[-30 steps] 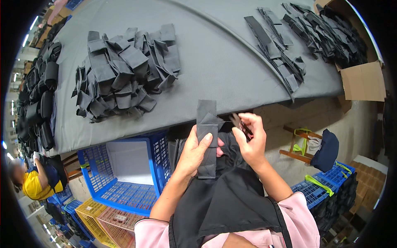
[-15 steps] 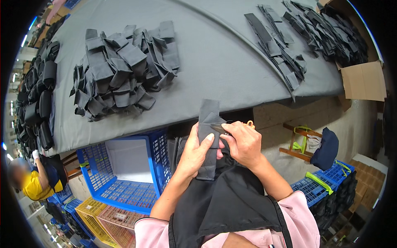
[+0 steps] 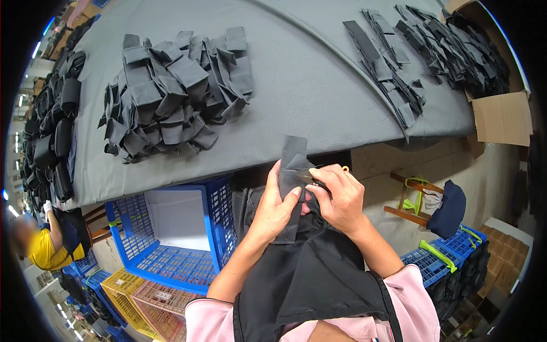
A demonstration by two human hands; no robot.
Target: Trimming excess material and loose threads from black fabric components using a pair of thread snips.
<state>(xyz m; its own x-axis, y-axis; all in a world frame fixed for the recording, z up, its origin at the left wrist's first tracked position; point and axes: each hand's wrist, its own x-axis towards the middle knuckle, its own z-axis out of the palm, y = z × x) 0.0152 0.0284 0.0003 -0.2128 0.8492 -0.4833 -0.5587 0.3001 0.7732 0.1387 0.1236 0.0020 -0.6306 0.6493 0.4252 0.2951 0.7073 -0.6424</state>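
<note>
Currently: dark grey folded fabric strip (image 3: 292,171), long axis running 12 to 6 o'clock, held upright just below the grey desk (image 3: 319,97) edge. Left hand (image 3: 273,211) closed on it from 7 o'clock; right hand (image 3: 341,199), at 4 o'clock, pinches small snips (image 3: 316,181) against it.

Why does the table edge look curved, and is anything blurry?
Head view: the fisheye lens bends the grey table toward the dark rim; lighting is even, without glare; both hands, left hand and right hand, look sharp on the dark fabric piece.
</note>
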